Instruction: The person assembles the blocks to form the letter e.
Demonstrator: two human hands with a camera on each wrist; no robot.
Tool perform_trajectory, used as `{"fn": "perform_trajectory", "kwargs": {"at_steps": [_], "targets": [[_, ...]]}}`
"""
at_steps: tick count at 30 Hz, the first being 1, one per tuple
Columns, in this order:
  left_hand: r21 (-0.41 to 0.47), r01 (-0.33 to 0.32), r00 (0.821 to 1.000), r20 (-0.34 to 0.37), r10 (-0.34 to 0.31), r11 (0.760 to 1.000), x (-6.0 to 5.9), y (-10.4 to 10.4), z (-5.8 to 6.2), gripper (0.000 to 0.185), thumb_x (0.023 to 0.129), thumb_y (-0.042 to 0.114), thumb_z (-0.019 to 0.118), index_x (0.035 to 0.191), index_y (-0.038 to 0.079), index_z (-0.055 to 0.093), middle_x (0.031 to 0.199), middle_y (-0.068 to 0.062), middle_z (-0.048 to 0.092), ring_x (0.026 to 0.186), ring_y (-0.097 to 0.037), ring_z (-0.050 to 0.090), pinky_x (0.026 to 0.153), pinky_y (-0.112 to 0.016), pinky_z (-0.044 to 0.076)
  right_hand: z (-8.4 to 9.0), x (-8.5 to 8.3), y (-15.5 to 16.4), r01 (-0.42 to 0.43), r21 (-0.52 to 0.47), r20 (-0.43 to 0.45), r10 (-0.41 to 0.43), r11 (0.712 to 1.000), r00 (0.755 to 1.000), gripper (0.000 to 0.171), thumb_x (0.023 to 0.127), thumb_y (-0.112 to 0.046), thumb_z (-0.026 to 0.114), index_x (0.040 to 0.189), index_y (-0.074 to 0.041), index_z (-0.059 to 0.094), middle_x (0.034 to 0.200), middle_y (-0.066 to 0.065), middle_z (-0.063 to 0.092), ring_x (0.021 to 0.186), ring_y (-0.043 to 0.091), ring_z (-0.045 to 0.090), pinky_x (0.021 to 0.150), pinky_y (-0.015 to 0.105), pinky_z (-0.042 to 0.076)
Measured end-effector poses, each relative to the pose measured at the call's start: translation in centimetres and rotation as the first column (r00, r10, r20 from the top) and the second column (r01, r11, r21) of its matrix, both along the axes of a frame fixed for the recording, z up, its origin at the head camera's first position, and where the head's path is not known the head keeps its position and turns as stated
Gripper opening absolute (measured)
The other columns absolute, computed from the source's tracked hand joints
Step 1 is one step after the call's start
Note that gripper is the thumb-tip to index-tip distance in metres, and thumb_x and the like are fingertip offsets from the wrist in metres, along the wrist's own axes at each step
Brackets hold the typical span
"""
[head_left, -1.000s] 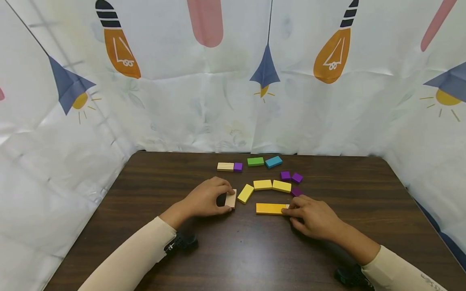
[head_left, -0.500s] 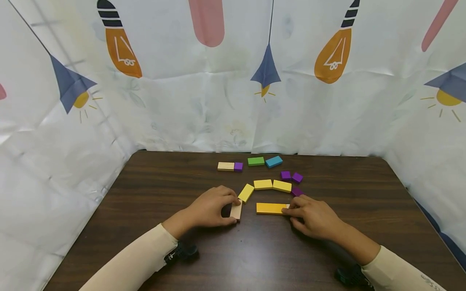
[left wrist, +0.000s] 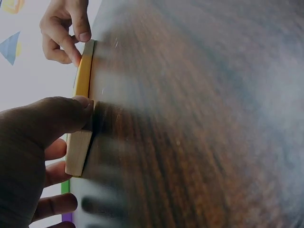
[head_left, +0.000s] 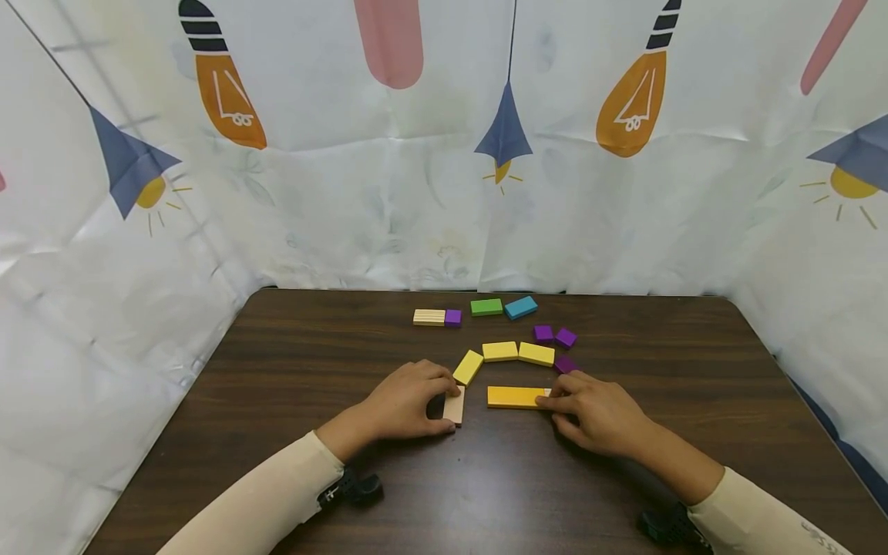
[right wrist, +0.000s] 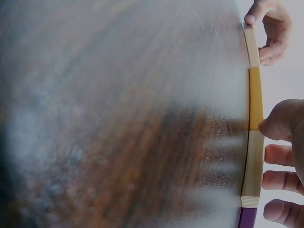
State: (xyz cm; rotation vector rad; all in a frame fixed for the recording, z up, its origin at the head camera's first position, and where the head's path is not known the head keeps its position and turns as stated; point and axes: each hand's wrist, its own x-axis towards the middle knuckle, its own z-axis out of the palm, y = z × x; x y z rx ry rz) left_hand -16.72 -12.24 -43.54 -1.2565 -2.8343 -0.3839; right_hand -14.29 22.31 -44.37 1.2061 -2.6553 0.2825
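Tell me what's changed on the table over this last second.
The left hand, gripping the plain wooden rectangular block throughout, has drawn it nearer and slightly right, from beside the leftmost yellow rectangular block to by its near end. Neither hand let go. The right hand still touches the yellow-orange rectangular block; everything else stayed put.

A small, screened-off booth; whether it stands in a home or a workplace cannot be told. Creased white sheeting hangs close behind the far edge of a table and along its left and right edges, printed with orange light bulbs and blue lamps. The dark wood-grain tabletop has rounded far corners.
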Motion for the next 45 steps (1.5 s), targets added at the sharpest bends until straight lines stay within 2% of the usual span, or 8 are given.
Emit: {"fn": "perform_trajectory", "kwargs": {"at_steps": [14, 31, 34, 38, 45], "targets": [[0.001, -0.016, 0.999, -0.046, 0.016, 1.0, 0.1, 0.1, -0.3, 0.045, 0.075, 0.055, 0.07, 0.108, 0.025, 0.066, 0.11, 0.009, 0.054, 0.099, -0.01, 0.048, 0.085, -0.034, 0.041, 0.1, -0.1, -0.1, -0.012, -0.004, -0.009, 0.012, 1.0, 1.0, 0.031, 0.084, -0.026, 0.066, 0.115, -0.027, 0.069, 0.094, -0.011, 0.053, 0.072, 0.002, 0.039, 0.05, 0.018, 0.035], [0.015, -0.009, 0.999, -0.049, 0.01, 1.0, 0.2, 0.0, 0.0, 0.051, 0.075, 0.06, 0.067, 0.112, 0.025, 0.065, 0.111, 0.009, 0.053, 0.098, -0.009, 0.047, 0.083, -0.033, 0.041, 0.2, 0.0, -0.1, -0.006, 0.014, 0.002, 0.006, 1.0, 1.0, 0.032, 0.084, -0.026, 0.066, 0.115, -0.027, 0.069, 0.094, -0.011, 0.053, 0.072, 0.003, 0.04, 0.051, 0.017, 0.035], [0.021, -0.011, 0.999, -0.052, 0.012, 1.0, -0.1, -0.2, 0.3, 0.055, 0.076, 0.065, 0.063, 0.113, 0.025, 0.065, 0.111, 0.009, 0.053, 0.099, -0.01, 0.048, 0.084, -0.034, 0.041, 0.2, 0.0, -0.1, -0.005, 0.018, 0.003, 0.005, 1.0, 1.0, 0.032, 0.084, -0.027, 0.066, 0.116, -0.027, 0.069, 0.094, -0.011, 0.053, 0.072, 0.003, 0.039, 0.051, 0.018, 0.035], [0.041, -0.042, 0.997, -0.063, 0.044, 0.998, -0.9, -0.6, 0.7, 0.055, 0.078, 0.068, 0.058, 0.111, 0.025, 0.066, 0.109, 0.01, 0.054, 0.101, -0.011, 0.049, 0.087, -0.036, 0.041, 0.2, 0.0, 0.0, -0.005, 0.017, -0.001, 0.005, 1.0, 1.0, 0.032, 0.084, -0.027, 0.065, 0.116, -0.027, 0.069, 0.094, -0.011, 0.053, 0.072, 0.003, 0.039, 0.05, 0.018, 0.035], [0.064, -0.091, 0.992, -0.078, 0.096, 0.994, -2.7, -1.2, 1.4, 0.045, 0.082, 0.055, 0.063, 0.111, 0.021, 0.067, 0.109, 0.008, 0.056, 0.104, -0.015, 0.051, 0.088, -0.041, 0.041, 0.1, 0.0, 0.0, -0.003, 0.021, 0.0, 0.003, 1.0, 1.0, 0.032, 0.085, -0.027, 0.066, 0.117, -0.027, 0.068, 0.094, -0.011, 0.053, 0.072, 0.003, 0.04, 0.05, 0.018, 0.035]]}}
